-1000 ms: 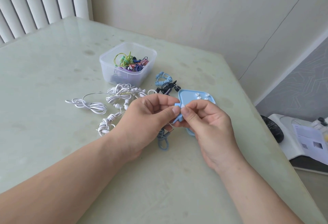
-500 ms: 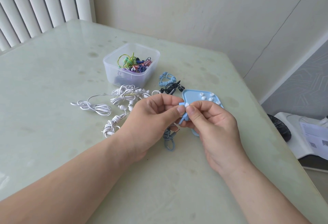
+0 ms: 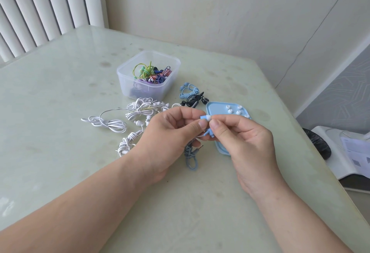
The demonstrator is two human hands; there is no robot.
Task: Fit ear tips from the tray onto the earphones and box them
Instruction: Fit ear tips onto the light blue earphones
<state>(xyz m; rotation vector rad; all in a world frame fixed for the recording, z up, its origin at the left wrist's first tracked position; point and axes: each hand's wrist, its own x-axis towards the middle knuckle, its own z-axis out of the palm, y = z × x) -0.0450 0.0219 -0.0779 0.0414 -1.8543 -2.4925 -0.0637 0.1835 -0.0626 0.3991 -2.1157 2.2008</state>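
Both hands are up over the counter [image 3: 60,96], meeting just in front of the blue tray [image 3: 216,110]. The left hand [image 3: 166,132] has its grip clenched on a pale blue earbud [image 3: 202,117], pinched between thumb and forefinger with the nozzle end pointing right. The right hand [image 3: 248,138] closes its grip on a small white ear tip [image 3: 208,118], thumb and forefinger squeezing it against the bud's end. The tip looks like a little rounded white cap, sitting at the blue stem; how far it is seated, I cannot tell.

A second pale blue bud [image 3: 209,132] hangs just beneath the two thumbs. The grey-blue cable [image 3: 191,159] droops from under the left hand and loops on the counter, its metal jack plug [image 3: 200,146] poking out beside the palm.

In the tray, a handful of loose white ear tips [image 3: 230,111] lie scattered near its far corner. Beyond the tray sit a coiled blue earphone set [image 3: 189,90] and a black set [image 3: 193,100], touching each other. White earphone bundles [image 3: 138,110] sprawl to the left of the hands. Behind them stands the clear plastic box [image 3: 140,89], holding a tangle of coloured earphones [image 3: 152,72] in green, purple, red and blue.
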